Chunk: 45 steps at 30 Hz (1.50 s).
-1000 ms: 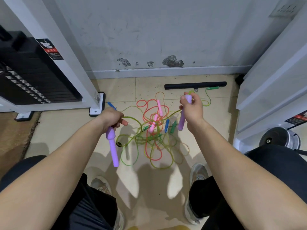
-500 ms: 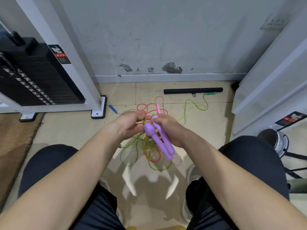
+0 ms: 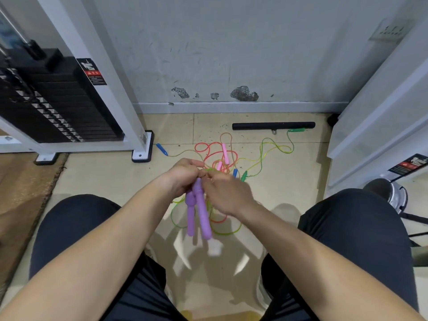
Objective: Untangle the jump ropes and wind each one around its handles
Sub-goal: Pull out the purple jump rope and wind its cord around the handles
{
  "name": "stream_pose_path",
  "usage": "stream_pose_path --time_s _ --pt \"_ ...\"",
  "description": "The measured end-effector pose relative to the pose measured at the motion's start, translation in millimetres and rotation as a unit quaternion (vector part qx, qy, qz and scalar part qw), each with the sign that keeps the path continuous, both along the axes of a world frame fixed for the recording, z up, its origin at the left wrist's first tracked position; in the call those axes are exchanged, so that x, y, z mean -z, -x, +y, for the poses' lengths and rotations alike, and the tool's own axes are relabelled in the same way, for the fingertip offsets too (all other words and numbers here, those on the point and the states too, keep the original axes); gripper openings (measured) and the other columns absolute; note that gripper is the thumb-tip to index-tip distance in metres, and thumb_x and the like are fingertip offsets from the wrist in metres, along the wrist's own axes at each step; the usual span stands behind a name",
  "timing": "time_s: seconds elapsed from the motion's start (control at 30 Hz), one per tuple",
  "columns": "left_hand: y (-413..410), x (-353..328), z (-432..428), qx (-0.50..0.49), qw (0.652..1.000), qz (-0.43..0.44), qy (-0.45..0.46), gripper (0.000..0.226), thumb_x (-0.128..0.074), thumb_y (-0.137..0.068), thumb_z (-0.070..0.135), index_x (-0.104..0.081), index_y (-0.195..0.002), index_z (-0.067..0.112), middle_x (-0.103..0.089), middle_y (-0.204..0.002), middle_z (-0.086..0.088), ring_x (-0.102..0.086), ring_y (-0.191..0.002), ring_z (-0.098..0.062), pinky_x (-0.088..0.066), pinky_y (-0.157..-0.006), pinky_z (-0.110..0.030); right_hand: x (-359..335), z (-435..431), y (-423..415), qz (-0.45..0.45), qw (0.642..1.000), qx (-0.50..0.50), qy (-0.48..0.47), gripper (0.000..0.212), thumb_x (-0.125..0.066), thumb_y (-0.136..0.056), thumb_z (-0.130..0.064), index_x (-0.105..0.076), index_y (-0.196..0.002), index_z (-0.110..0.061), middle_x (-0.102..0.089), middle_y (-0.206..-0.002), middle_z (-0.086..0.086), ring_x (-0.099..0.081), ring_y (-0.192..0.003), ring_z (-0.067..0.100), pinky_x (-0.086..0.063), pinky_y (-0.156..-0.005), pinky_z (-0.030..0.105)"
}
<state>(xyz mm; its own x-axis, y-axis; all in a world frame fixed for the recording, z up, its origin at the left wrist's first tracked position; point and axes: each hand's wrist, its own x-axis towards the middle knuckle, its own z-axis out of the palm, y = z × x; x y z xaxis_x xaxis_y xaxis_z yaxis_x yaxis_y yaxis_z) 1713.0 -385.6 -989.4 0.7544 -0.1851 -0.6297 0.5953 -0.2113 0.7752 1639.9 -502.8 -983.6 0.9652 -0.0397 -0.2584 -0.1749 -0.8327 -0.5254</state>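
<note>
- Gripping two smooth tapered purple handles [image 3: 199,212], hanging side by side: left hand [image 3: 183,177]; right hand [image 3: 228,195] touching it, grip unclear.
- Thin glossy rope tangle [image 3: 222,158] on tiles [image 3: 111,177] beneath; black bar [image 3: 273,125] by wall [image 3: 231,54].

Left hand [image 3: 183,177] and right hand [image 3: 228,194] meet atop two hanging purple handles [image 3: 201,214], above tangled ropes [image 3: 222,163].
</note>
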Motion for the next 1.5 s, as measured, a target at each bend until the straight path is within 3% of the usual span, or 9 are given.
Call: stream_pose_path --time_s 0.1,0.23,0.33,0.47,0.63,0.83,1.03,1.27,1.5 --pt "-4.1 -15.2 13.8 0.087 0.995 0.006 0.056 0.035 -0.043 -0.096 -0.013 -0.050 -0.126 0.003 -0.067 -0.086 -0.017 -0.045 -0.043 -0.013 -0.039 -0.042 -0.019 -3.0 -28.9 -20.6 -0.098 0.980 0.118 -0.128 0.022 -0.051 -0.088 -0.023 -0.060 -0.107 -0.029 -0.059 -0.112 -0.008 -0.055 -0.112 0.021 -0.047 -0.087 0.038" --pt "-10.5 -38.9 28.9 0.205 0.964 -0.003 0.172 0.043 -0.051 -0.091 -0.008 -0.052 -0.133 -0.001 -0.051 -0.083 -0.017 -0.037 -0.040 -0.008 -0.033 -0.042 -0.016 11.6 -46.2 -36.9 0.141 0.915 -0.093 -0.366 0.036 -0.060 -0.069 -0.014 -0.067 -0.092 -0.040 -0.060 -0.104 -0.007 -0.055 -0.100 0.014 -0.047 -0.086 0.033" --pt "-20.6 -54.3 40.2 0.152 0.957 -0.026 0.245 0.036 -0.053 -0.089 -0.001 -0.056 -0.125 0.004 -0.053 -0.072 -0.008 -0.033 -0.037 -0.002 -0.027 -0.046 -0.016 39.5 -45.4 -39.8 0.139 0.940 -0.107 -0.293 0.008 -0.072 -0.080 -0.027 -0.072 -0.082 -0.019 -0.073 -0.092 0.006 -0.068 -0.094 0.019 -0.052 -0.091 0.042" --pt "-35.9 -62.2 62.0 0.027 0.947 -0.093 0.306 0.023 -0.049 -0.094 0.007 -0.057 -0.115 0.014 -0.047 -0.067 0.003 -0.030 -0.038 0.002 -0.025 -0.048 -0.014 68.8 -64.8 -35.4 0.085 0.974 0.013 -0.209 0.032 -0.065 -0.092 -0.036 -0.059 -0.070 -0.014 -0.069 -0.069 0.002 -0.062 -0.069 0.018 -0.044 -0.071 0.034" --pt "-63.7 -72.0 101.7 -0.142 0.873 -0.107 0.453 0.013 -0.046 -0.101 0.017 -0.059 -0.100 0.022 -0.047 -0.066 0.010 -0.033 -0.042 -0.001 -0.023 -0.050 -0.013 91.5 -99.0 -23.1 0.190 0.981 0.028 0.038 0.034 -0.051 -0.101 -0.037 -0.060 -0.076 -0.016 -0.059 -0.078 0.004 -0.056 -0.082 0.027 -0.039 -0.070 0.031" --pt "-62.2 -40.2 99.9 -0.123 0.961 -0.155 0.194 0.015 -0.048 -0.100 0.007 -0.059 -0.107 0.015 -0.048 -0.070 0.001 -0.033 -0.042 -0.005 -0.031 -0.045 -0.016 51.3 -98.2 -52.6 0.030 0.929 0.243 -0.276 0.043 -0.050 -0.104 -0.037 -0.054 -0.071 -0.010 -0.059 -0.075 0.020 -0.050 -0.049 0.024 -0.046 -0.059 0.038" --pt "-58.2 -21.3 75.2 -0.057 0.979 -0.192 0.029 0.019 -0.056 -0.100 0.008 -0.054 -0.119 0.006 -0.057 -0.061 0.000 -0.035 -0.039 -0.011 -0.030 -0.042 -0.018 -55.0 -89.5 -107.8 -0.157 0.829 0.238 -0.481 0.038 -0.047 -0.106 -0.037 -0.052 -0.078 -0.010 -0.055 -0.077 0.008 -0.049 -0.050 0.014 -0.049 -0.051 0.028" --pt "-64.8 -36.9 50.3 -0.007 0.983 -0.180 -0.034 0.013 -0.063 -0.097 0.015 -0.064 -0.097 0.002 -0.070 -0.068 -0.002 -0.040 -0.041 -0.009 -0.034 -0.042 -0.019 -84.6 -115.0 -144.5 -0.236 0.895 0.239 -0.294 0.041 -0.048 -0.102 -0.041 -0.059 -0.071 -0.015 -0.062 -0.060 -0.010 -0.057 -0.053 0.016 -0.057 -0.068 0.043" --pt "-73.0 -29.0 35.9 -0.056 0.988 -0.144 0.000 0.017 -0.053 -0.102 0.013 -0.064 -0.093 0.004 -0.069 -0.068 -0.005 -0.041 -0.041 -0.009 -0.035 -0.041 -0.017 -12.9 -151.4 -136.9 -0.172 0.913 0.316 -0.191 0.025 -0.050 -0.084 -0.039 -0.062 -0.076 -0.020 -0.064 -0.074 0.003 -0.066 -0.081 0.039 -0.057 -0.080 0.054"
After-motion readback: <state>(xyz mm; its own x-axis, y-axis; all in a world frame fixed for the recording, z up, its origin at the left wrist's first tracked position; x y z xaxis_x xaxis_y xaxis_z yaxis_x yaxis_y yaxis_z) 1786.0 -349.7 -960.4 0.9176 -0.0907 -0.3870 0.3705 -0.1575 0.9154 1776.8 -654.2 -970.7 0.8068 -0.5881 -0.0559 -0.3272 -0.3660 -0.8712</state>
